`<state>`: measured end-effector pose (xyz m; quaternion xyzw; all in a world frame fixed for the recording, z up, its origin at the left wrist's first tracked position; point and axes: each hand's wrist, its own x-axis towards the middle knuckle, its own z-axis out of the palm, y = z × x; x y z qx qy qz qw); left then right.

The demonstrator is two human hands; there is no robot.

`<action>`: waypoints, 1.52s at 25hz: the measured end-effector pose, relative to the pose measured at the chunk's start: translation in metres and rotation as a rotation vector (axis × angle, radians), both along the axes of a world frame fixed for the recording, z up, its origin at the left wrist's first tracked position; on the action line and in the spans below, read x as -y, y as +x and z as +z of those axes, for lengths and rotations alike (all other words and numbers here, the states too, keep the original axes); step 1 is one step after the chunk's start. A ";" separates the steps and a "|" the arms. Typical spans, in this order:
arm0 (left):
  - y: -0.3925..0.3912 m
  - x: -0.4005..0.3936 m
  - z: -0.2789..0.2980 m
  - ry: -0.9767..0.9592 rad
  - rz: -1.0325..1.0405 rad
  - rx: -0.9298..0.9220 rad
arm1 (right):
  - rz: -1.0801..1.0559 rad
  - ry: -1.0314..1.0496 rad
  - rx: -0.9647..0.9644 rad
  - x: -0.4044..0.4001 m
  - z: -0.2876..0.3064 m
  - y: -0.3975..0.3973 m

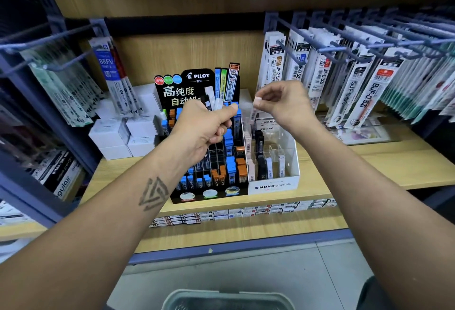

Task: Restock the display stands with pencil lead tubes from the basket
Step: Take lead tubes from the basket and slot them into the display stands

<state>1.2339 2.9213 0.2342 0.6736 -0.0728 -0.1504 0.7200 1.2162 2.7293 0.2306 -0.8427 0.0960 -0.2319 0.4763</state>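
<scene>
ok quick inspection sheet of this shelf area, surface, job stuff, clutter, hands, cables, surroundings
surface: light wood shelf carrying both stands.
job's things: black Pilot stand, partly filled with blue and orange tubes; white Mono stand beside it on the right, several slots bare; grey basket at the bottom edge, contents not visible.
clutter: white boxes stacked left of the Pilot stand.
grippers: left hand grips a few lead tubes over the Pilot stand; right hand pinches one pale tube above the Mono stand.
cables: nothing seen.
surroundings: hanging refill packs on pegs, right and left; price labels along the shelf edge.
</scene>
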 end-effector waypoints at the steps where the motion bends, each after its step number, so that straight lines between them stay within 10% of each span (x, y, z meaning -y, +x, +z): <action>1: 0.000 -0.001 0.000 0.007 -0.001 -0.004 | -0.013 -0.057 -0.016 -0.002 -0.003 0.003; 21: -0.006 -0.010 0.005 0.037 -0.140 -0.209 | -0.063 -0.587 -0.132 -0.024 -0.021 0.014; 27: -0.014 -0.016 0.007 -0.136 -0.284 -0.370 | 0.264 0.353 -0.090 -0.036 0.003 -0.024; 38: -0.022 -0.018 0.012 -0.083 -0.367 -0.384 | 0.437 0.629 -0.120 -0.009 0.007 -0.055</action>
